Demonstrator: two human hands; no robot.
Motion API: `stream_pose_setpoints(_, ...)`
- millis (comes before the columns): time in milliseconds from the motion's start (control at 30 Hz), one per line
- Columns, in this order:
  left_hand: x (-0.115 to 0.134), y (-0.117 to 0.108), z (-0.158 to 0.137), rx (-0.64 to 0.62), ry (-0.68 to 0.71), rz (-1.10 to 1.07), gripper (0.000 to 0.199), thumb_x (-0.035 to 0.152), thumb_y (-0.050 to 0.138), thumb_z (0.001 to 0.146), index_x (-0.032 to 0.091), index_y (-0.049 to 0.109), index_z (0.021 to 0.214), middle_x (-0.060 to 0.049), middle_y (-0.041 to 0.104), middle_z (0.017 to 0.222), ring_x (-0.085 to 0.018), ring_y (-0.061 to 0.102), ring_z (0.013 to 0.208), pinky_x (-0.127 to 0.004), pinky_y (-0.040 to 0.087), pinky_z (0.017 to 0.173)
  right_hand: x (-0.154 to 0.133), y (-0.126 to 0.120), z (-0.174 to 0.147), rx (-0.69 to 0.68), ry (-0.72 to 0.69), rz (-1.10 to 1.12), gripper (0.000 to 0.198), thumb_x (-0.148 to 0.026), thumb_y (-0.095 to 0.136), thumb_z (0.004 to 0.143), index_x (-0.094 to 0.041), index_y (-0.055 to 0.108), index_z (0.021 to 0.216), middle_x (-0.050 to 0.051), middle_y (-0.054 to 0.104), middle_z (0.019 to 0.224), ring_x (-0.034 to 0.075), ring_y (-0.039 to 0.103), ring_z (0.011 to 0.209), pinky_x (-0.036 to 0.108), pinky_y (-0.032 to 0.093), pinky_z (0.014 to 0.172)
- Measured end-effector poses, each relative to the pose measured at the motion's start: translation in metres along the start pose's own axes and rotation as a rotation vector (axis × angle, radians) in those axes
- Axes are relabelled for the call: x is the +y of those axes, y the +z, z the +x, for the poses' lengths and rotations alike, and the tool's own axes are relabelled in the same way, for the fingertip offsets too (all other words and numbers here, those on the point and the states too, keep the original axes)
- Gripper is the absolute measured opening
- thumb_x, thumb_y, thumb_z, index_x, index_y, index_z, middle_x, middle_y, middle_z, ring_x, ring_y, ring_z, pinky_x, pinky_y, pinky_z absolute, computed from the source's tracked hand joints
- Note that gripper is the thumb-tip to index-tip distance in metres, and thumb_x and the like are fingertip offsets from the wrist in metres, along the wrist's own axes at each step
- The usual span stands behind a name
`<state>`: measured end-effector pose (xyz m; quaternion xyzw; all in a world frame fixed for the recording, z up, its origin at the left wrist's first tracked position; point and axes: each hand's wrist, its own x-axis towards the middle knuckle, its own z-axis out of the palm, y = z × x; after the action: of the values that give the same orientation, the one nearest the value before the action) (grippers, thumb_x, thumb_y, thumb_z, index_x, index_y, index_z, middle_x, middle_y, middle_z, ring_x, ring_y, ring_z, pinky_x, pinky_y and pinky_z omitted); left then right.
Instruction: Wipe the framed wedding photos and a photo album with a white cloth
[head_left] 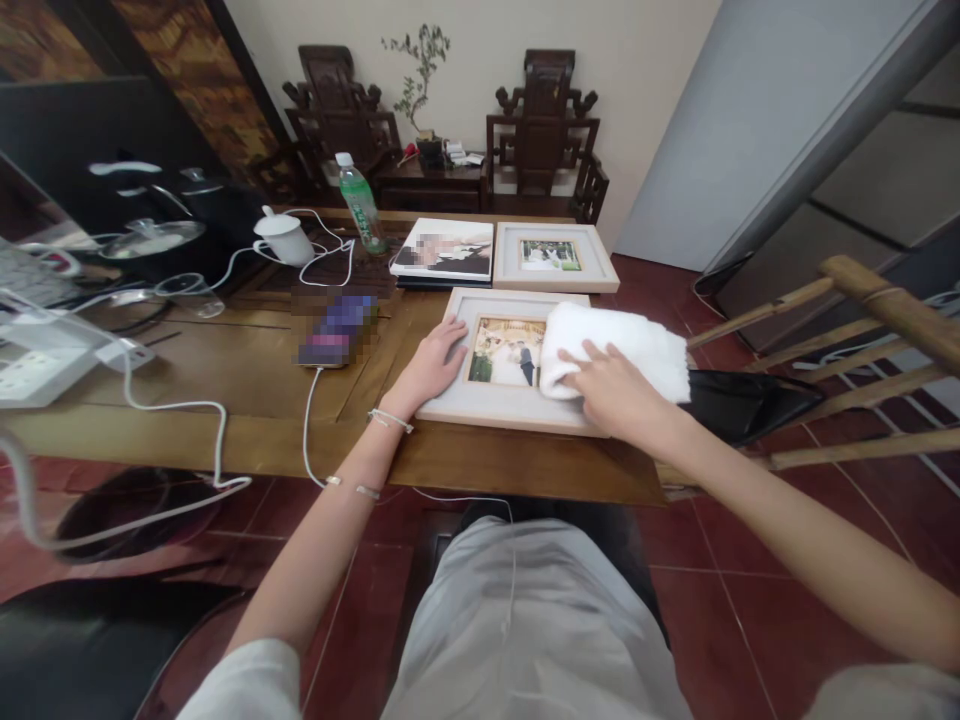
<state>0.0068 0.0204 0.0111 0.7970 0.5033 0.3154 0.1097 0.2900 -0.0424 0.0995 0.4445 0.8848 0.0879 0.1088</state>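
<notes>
A picture frame (517,405) with a pale wooden edge and a wide light mat lies flat near the table's front edge. Its small inner photo (504,352) shows people in white and dark clothes. My left hand (441,362) rests on the frame's left side, fingers stretched out over the border. On the frame's right part lies a folded white towel (630,345), which hides that side and hangs past the edge. My right hand (604,385) grips and presses the towel from its near left corner, fingers on top of the cloth.
Behind lie a second frame (592,262) and a white-edged photo panel (450,262) on a dark item. A green-labelled bottle (361,205), a lidded white cup (283,238) and a phone on a cable (337,330) are to the left. A wooden chair (795,300) stands at right.
</notes>
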Motion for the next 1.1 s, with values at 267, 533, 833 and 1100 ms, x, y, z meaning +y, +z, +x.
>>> stream_pose_setpoints(267, 0.0, -0.002, 0.0, -0.009, -0.002, -0.015, 0.042, 0.03, 0.047, 0.096, 0.012, 0.063, 0.13, -0.016, 0.059, 0.144, -0.03, 0.042, 0.145, -0.053, 0.032, 0.123, -0.017, -0.004, -0.002, 0.013, -0.098, 0.176, 0.062, 0.002, 0.043, 0.078, -0.018, 0.067, 0.131, 0.01, 0.053, 0.152, 0.034, 0.044, 0.14, 0.051, 0.039, 0.11)
stream_pose_setpoints(533, -0.003, -0.001, 0.0, -0.017, 0.005, 0.008, 0.043, 0.032, 0.046, 0.097, 0.011, 0.062, 0.131, -0.016, 0.059, 0.144, -0.029, 0.042, 0.145, -0.052, 0.033, 0.122, 0.034, 0.022, 0.082, 0.225, 0.195, 0.094, 0.062, 0.0, 0.045, 0.084, -0.018, 0.056, 0.143, 0.01, 0.031, 0.166, 0.044, 0.025, 0.148, 0.073, 0.025, 0.111)
stream_pose_setpoints(833, 0.0, -0.002, -0.001, -0.016, -0.003, -0.006, 0.043, 0.033, 0.046, 0.097, 0.012, 0.063, 0.131, -0.016, 0.059, 0.144, -0.03, 0.042, 0.146, -0.053, 0.032, 0.122, -0.005, 0.012, 0.043, 0.072, 0.02, 0.035, 0.054, -0.002, 0.046, 0.084, -0.016, 0.067, 0.133, 0.014, 0.046, 0.157, 0.045, 0.043, 0.136, 0.06, 0.032, 0.11)
stream_pose_setpoints(1100, -0.001, -0.001, -0.001, -0.011, 0.005, -0.012, 0.043, 0.034, 0.046, 0.097, 0.014, 0.063, 0.13, -0.015, 0.06, 0.143, -0.031, 0.042, 0.146, -0.054, 0.032, 0.122, -0.043, -0.011, -0.01, -0.016, -0.149, 0.177, 0.064, 0.001, 0.042, 0.083, -0.02, 0.059, 0.141, 0.01, 0.047, 0.157, 0.04, 0.048, 0.136, 0.055, 0.042, 0.105)
